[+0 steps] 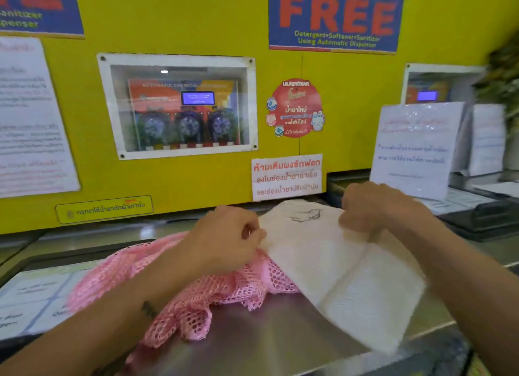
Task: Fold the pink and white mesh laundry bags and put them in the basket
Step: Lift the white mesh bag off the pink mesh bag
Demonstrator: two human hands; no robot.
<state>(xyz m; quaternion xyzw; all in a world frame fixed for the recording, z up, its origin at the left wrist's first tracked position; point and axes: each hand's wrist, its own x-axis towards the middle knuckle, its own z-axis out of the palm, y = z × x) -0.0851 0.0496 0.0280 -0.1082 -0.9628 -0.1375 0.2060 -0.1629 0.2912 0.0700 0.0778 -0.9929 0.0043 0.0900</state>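
The left hand [224, 235] pinches the near-left edge of the white bag [337, 263], fingers curled shut on the mesh beside its far corner. The right hand [370, 207] is closed on the far-right edge of the same bag, knuckles up, fingertips tucked under so the exact pinch is hidden. Between the two hands the far edge of the bag is drawn fairly taut, a dark drawstring [306, 215] lying loose on it near that edge.

The white bag spreads from the hands toward the person across the steel top [266, 342], its near end reaching the front edge at the right. A crease runs along its length (it reads as a fold line, though whether the bag is already doubled over I cannot tell). Its left part overlaps the pink bag [196, 291], which lies crumpled in a heap under the left forearm, touching the white one and plainly not folded.

Behind stands a yellow panel [168, 179] with notices and a dispenser window [179, 106].

No basket is in view. By my reading the task is at an early stage: the white bag is being squared up or folded, the pink one is untouched, and both have yet to go into the basket.
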